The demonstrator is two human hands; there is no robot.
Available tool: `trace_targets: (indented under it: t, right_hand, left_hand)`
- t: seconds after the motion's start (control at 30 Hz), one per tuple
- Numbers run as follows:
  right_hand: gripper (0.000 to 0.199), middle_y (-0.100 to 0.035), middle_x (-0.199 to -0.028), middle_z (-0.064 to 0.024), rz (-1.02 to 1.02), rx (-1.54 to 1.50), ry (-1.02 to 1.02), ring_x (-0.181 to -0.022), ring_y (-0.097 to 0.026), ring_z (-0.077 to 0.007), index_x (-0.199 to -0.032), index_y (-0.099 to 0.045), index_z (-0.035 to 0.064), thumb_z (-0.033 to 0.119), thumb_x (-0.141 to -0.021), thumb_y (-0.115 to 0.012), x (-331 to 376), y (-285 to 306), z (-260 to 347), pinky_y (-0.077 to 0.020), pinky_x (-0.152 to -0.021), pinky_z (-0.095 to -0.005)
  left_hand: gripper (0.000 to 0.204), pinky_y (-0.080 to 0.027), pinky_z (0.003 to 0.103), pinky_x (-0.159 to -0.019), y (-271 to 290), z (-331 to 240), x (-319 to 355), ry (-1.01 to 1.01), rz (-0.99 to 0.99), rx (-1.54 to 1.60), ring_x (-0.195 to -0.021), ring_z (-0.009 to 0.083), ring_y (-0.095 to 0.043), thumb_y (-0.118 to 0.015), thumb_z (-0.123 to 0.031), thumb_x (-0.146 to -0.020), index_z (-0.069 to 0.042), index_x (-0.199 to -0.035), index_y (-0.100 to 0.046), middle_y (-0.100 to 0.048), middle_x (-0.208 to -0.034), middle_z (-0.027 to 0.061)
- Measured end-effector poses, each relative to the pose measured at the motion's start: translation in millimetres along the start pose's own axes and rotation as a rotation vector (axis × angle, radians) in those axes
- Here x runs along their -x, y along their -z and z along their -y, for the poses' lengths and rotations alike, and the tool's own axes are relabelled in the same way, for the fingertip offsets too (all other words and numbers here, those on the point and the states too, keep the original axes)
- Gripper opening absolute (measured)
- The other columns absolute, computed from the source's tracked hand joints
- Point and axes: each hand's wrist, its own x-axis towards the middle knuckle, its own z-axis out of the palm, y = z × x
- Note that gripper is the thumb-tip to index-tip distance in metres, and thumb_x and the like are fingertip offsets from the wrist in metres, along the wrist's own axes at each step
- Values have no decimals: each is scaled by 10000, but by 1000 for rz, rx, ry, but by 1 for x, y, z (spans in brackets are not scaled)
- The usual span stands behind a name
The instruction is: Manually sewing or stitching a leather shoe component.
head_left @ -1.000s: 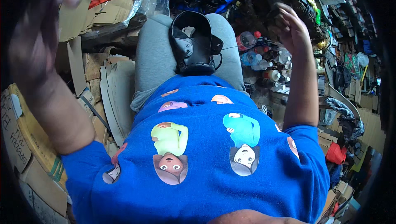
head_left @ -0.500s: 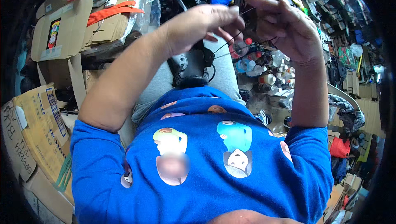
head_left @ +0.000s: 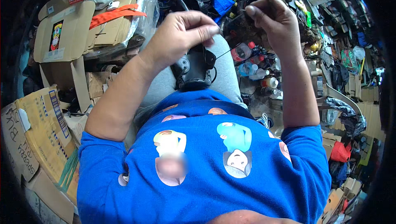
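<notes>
A black item (head_left: pixel 196 72) with a round grey fitting rests on my lap between my thighs; it looks like a piece of footwear, but its kind is not clear. Thin black thread (head_left: pixel 223 54) runs from its right side. Above it, to the left, my left hand (head_left: pixel 181 34) is closed, thumb pressed against bent fingers, with thread at its fingertips. Higher and to the right, my right hand (head_left: pixel 278 22) pinches thread between thumb and forefinger. A dark strand stretches across the gap between the two hands.
Plastic bottles (head_left: pixel 247 69) stand on the floor right of my knee. Cardboard boxes (head_left: pixel 62 30) and an orange strap (head_left: pixel 117 14) are at the left. Beyond my knees lie dark items and a blue plastic sheet (head_left: pixel 222 3). Mixed clutter fills the right side.
My hands have moved farther apart, and the left has come lower. The right hand's spread fingers have closed into a pinch. The black item stays on my lap.
</notes>
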Motion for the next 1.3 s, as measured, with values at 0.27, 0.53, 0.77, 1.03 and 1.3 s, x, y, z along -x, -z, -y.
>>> trace_targets:
  t: [0.27, 0.53, 0.77, 1.03, 1.3]
  right_hand:
    - [112, -649, -814, -49, -179, -559, 151, -715, -584, -105, -927, -634, -5, 50, -835, -669, -15, -40, 5, -470, -681, -223]
    - [173, -680, -890, -100, -197, -776, 112, -797, -652, -140, -932, -657, -46, 108, -854, -660, -9, -69, -11, -511, -777, -255]
    - [399, -521, -673, -36, -35, -1659, -390, -755, -540, -195, -674, -484, 106, 379, -959, -430, 52, -17, -95, -364, -991, -476]
    - [350, -374, -532, 18, -624, -960, -1013, -447, -361, -108, -684, -475, 105, 350, -928, -530, 139, 53, -189, -404, -558, -284]
    - [309, -608, -1029, -47, -372, -708, -282, -939, -572, -129, -1175, -550, 16, 183, -915, -545, 24, 91, -49, -457, -859, -340]
  left_hand:
    - [221, -522, 266, -760, -18, -8, -27, -133, -183, 268, -814, 135, -645, -579, -156, -910, -42, -1091, -634, -675, -929, 63]
    - [178, -462, 408, -824, 17, 5, -42, -256, -471, 686, -914, 271, -617, -459, -166, -956, -28, -928, -568, -620, -899, 117]
    - [223, -319, 282, -591, 84, 45, 33, -177, -419, 1119, -525, 114, -342, -466, -275, -962, -97, -832, -504, -378, -619, -9]
    - [127, -272, 199, -457, 117, 109, 133, 53, -868, 295, -473, 52, -300, -503, -263, -954, -138, -969, -490, -365, -600, -39]
    - [261, -274, 189, -514, 59, 33, 57, -21, -368, -324, -570, 23, -327, -712, -198, -802, -59, -1010, -637, -365, -640, -90]
